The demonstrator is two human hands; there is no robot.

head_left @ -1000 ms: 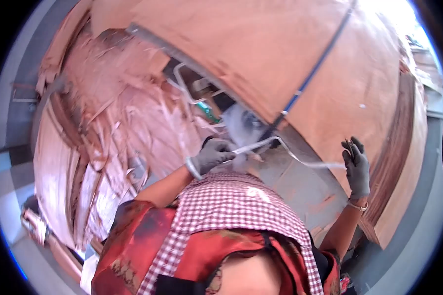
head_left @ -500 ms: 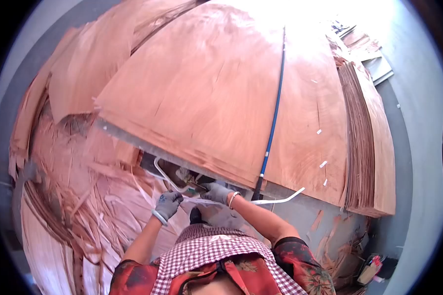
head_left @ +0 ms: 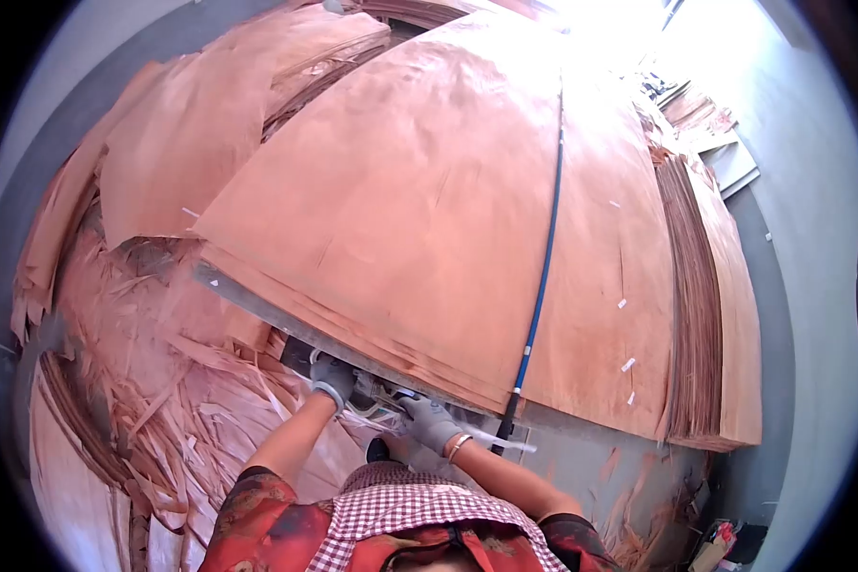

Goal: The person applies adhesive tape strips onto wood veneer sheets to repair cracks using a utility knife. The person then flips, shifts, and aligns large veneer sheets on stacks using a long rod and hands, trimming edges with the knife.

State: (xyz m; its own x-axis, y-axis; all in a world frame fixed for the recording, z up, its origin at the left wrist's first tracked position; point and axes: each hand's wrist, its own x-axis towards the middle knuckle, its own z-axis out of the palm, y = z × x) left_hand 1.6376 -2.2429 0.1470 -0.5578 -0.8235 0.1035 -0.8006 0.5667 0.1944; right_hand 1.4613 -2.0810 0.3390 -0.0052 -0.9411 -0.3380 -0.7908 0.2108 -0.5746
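Note:
My left hand (head_left: 334,376), in a grey glove, reaches to the near edge of the veneer stack, beside a pale curved loop; its fingers are hard to make out. My right hand (head_left: 429,422), also gloved in grey, is closed just below that edge, to the right of the left hand. What its fingers grip is too small to tell. A translucent white strip (head_left: 505,441) sticks out to the right past the right wrist. Wide reddish veneer sheets (head_left: 400,229) lie stacked in front of me. A blue pole (head_left: 541,286) rests lengthwise on them.
Torn veneer scraps (head_left: 162,400) cover the floor on the left. More sheets (head_left: 191,143) lie at the far left. A thick veneer stack (head_left: 701,305) stands on the right. Several small white tape pieces dot the top sheet. A small pile of items (head_left: 720,545) sits at the lower right.
My left hand has moved up to the stack's edge. My right hand has shifted slightly down. The white strip, stretched along both hands before, now shows only to the right, lower and shorter.

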